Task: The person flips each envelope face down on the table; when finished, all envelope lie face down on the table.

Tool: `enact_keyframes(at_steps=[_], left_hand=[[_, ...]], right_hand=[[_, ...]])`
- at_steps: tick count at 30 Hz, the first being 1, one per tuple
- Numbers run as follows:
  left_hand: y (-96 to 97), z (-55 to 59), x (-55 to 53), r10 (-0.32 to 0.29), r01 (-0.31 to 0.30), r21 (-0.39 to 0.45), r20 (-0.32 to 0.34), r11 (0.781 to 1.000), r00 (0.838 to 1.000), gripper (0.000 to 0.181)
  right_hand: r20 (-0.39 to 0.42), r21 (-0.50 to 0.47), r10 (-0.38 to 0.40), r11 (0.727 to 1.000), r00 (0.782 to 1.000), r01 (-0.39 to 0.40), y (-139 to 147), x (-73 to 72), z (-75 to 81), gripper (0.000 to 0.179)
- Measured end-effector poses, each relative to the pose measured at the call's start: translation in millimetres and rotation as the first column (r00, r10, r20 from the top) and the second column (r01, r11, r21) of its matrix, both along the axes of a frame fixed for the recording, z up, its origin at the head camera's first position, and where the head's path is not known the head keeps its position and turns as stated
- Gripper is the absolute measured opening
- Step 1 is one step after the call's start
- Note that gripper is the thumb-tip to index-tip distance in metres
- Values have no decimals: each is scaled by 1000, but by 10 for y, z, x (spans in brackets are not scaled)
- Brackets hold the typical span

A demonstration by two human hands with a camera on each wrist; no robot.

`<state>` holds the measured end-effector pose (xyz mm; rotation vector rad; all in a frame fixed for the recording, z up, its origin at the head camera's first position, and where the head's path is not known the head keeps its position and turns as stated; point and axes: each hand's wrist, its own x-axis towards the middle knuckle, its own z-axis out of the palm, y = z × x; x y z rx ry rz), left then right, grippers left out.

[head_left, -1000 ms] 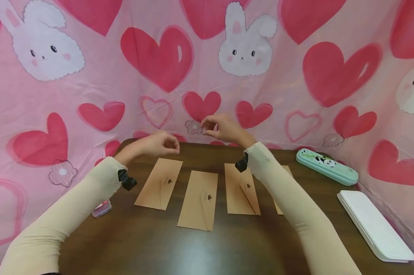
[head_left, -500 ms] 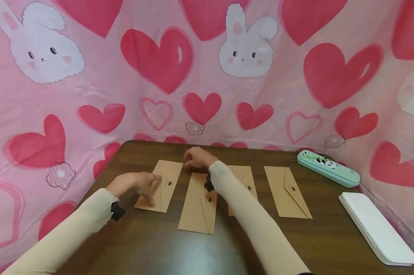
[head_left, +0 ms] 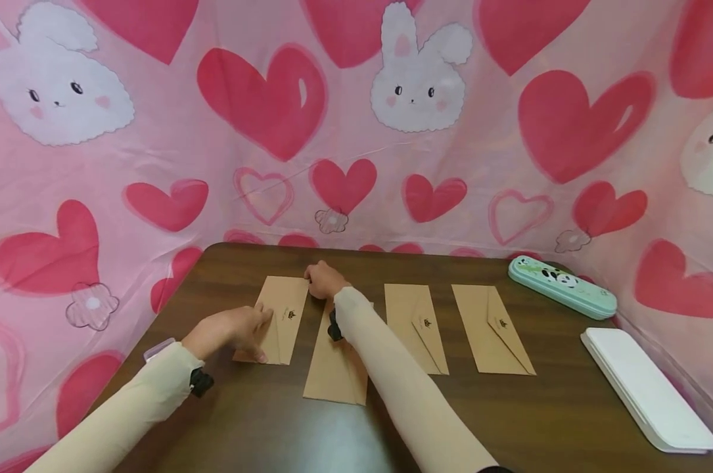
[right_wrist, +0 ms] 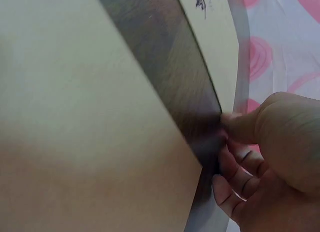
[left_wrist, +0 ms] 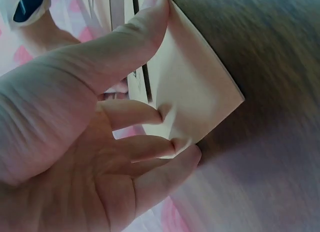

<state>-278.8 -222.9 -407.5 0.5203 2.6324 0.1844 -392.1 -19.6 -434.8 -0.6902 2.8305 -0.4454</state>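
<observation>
Four-sided tan paper envelopes lie in a row on the table, each with a small black crown print. My left hand [head_left: 232,330] rests at the leftmost envelope [head_left: 284,305], fingertips touching its surface by the left edge. In the left wrist view the thumb of the left hand [left_wrist: 95,122] extends to the near edge of this envelope [left_wrist: 195,81]. My right hand [head_left: 325,281] reaches across to its far right corner. In the right wrist view, the right hand [right_wrist: 270,157] pinches that corner between thumb and fingers. The second envelope [head_left: 332,371] lies partly under the right forearm.
Two more envelopes, one in the middle [head_left: 412,305] and one farther right [head_left: 480,315], lie flat. A mint pencil case [head_left: 563,287] with a panda and a white case [head_left: 646,387] stand at the right. A small clear box [head_left: 158,350] shows behind the left sleeve.
Both hands have come down from above the table's far side. The left settled on the leftmost envelope; the right moved left to its far corner and now pinches it.
</observation>
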Motion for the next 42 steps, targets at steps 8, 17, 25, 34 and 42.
enact_keyframes(at_steps=[8,17,25,34,42], left_hand=[[23,-14,46,-29,30,-12,5,999,1000,106],[-75,-50,100,5,-5,54,17,999,1000,113],[-49,-31,30,5,-14,150,64,989,998,127],[-86,-80,57,-8,-29,287,129,957,992,132],[-128,-153,-75,-152,-27,557,273,830,950,126]], right_hand=[[10,-16,6,1000,1000,-6,-51,-114,-16,36],[62,-140,93,987,994,-84,93,-194,-16,31],[22,-216,87,973,996,-81,242,-282,77,28],[23,-406,138,906,990,-117,168,-260,218,30],[181,-601,166,799,969,-24,231,-219,315,30]])
